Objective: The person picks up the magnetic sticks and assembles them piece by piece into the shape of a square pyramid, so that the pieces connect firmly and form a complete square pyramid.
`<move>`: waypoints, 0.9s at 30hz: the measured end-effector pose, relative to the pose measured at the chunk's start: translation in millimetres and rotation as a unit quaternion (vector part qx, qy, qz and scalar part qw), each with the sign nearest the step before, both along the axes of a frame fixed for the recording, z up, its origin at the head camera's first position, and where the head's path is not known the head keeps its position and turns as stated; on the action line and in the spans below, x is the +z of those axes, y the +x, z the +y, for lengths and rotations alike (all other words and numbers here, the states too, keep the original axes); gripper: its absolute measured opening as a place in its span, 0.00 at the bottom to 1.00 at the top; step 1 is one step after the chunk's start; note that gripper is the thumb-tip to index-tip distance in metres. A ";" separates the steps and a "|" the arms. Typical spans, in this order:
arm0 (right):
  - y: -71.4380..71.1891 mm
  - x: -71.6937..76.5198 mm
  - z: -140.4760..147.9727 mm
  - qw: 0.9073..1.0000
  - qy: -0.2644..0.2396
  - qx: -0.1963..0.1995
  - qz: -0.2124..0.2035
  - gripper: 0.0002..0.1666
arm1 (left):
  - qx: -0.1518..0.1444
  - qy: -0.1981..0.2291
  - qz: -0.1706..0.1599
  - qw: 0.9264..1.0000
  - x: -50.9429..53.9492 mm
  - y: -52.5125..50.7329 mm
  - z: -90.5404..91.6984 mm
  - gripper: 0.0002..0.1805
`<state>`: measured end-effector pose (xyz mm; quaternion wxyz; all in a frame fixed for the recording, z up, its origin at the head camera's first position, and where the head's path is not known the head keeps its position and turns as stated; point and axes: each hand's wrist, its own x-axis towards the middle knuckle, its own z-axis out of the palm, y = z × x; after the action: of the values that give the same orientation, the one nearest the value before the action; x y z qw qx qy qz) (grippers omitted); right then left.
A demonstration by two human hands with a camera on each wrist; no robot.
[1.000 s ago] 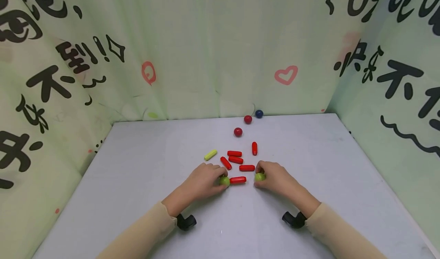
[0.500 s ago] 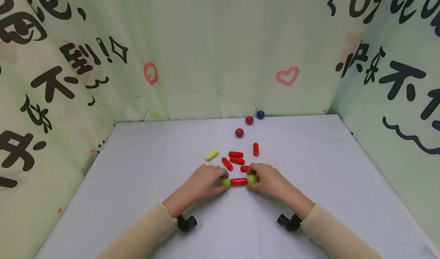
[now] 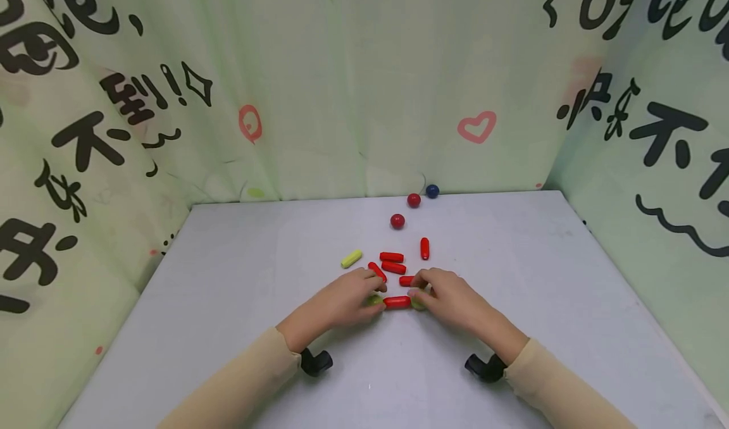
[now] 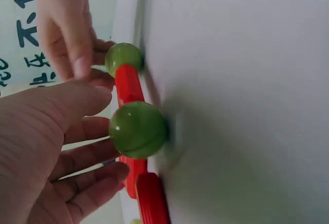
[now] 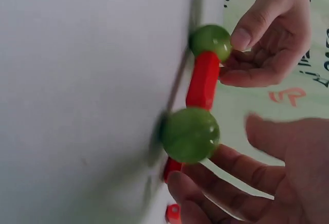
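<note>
A red rod (image 3: 397, 302) lies on the table with a green ball at each end. The left green ball (image 4: 138, 130) touches the rod's end; beside it my left hand (image 3: 350, 297) curves loosely, its thumb apart from the ball in the left wrist view. At the other end, the right green ball (image 5: 190, 134) sits against the rod. My right hand (image 3: 450, 296) hovers around it, thumb lifted away and fingers spread close behind in the right wrist view. From the head view both balls are mostly covered by the hands.
Behind the hands lie several loose red rods (image 3: 392, 257) and a yellow-green rod (image 3: 351, 259). Farther back are two red balls (image 3: 397, 221) and a dark blue ball (image 3: 432, 191), near the table's far edge. A patterned curtain (image 3: 364, 87) encloses the table (image 3: 250, 258).
My right hand brought its green ball leftward against the red rod's free end. Since then both hands have loosened their fingers from the balls, which stay at the rod's ends.
</note>
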<state>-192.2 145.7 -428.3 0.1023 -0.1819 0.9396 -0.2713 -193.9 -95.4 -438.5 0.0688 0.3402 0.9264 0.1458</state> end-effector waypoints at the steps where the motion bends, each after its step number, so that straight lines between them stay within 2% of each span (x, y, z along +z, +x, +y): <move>1: -1.7 1.6 1.0 1.000 0.000 -0.004 0.009 0.11 | -0.007 0.002 -0.002 1.000 1.4 -1.0 3.1 0.16; 6: -15.2 4.4 5.6 0.998 -0.003 0.000 0.065 0.09 | -0.048 0.005 -0.012 0.999 4.8 -5.6 24.7 0.14; 9: -22.7 0.7 6.8 0.998 -0.006 0.008 0.066 0.11 | -0.059 0.011 -0.013 0.998 6.0 -6.8 37.1 0.14; 18: -37.0 -11.5 3.1 0.999 -0.006 0.037 0.031 0.10 | -0.055 0.003 -0.029 0.998 6.7 -6.1 51.0 0.21; 23: -35.9 -13.3 6.3 0.999 0.009 0.020 0.026 0.08 | -0.061 -0.006 -0.048 0.997 7.4 -4.4 49.7 0.23; 27: -32.4 -11.2 11.8 1.000 0.015 -0.001 0.016 0.07 | -0.031 0.002 -0.083 0.996 5.0 -6.2 43.8 0.27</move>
<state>-224.6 157.5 -439.4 0.0898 -0.1841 0.9453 -0.2538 -200.1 -51.5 -433.6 0.1490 0.3558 0.9062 0.1734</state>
